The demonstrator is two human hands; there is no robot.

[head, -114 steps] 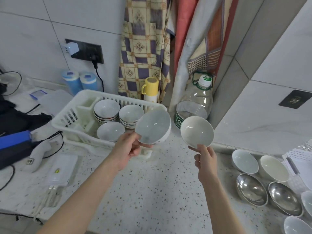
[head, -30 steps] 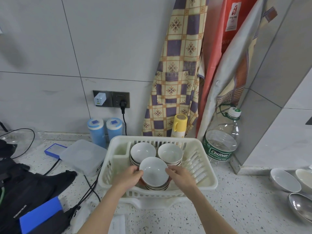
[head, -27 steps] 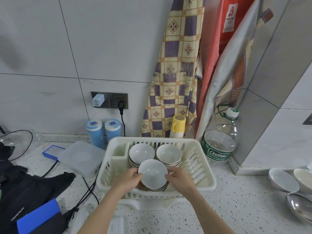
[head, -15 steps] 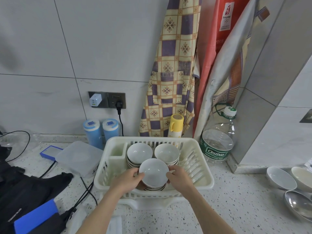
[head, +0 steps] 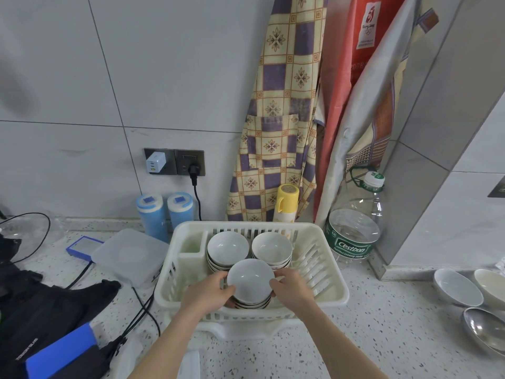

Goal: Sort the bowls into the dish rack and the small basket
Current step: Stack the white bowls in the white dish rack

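We grip the top bowl (head: 250, 276) with left hand (head: 209, 292) and right hand (head: 291, 287) curled around it inside the dish rack (head: 332, 292); beyond our fingers, two bowl stacks (head: 228, 246), a "Cestbon" bottle (head: 354, 233)

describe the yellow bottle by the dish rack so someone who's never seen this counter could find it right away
Start at the white dish rack on the counter. Directly behind its back rim, against the checked apron, stands the yellow bottle. It is the only yellow, handled container; the two canisters further left are blue.

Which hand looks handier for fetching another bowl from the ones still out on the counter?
The right hand, probably. The loose bowls lie at the right end of the counter, on that hand's side. The left hand would have to cross over the dish rack.
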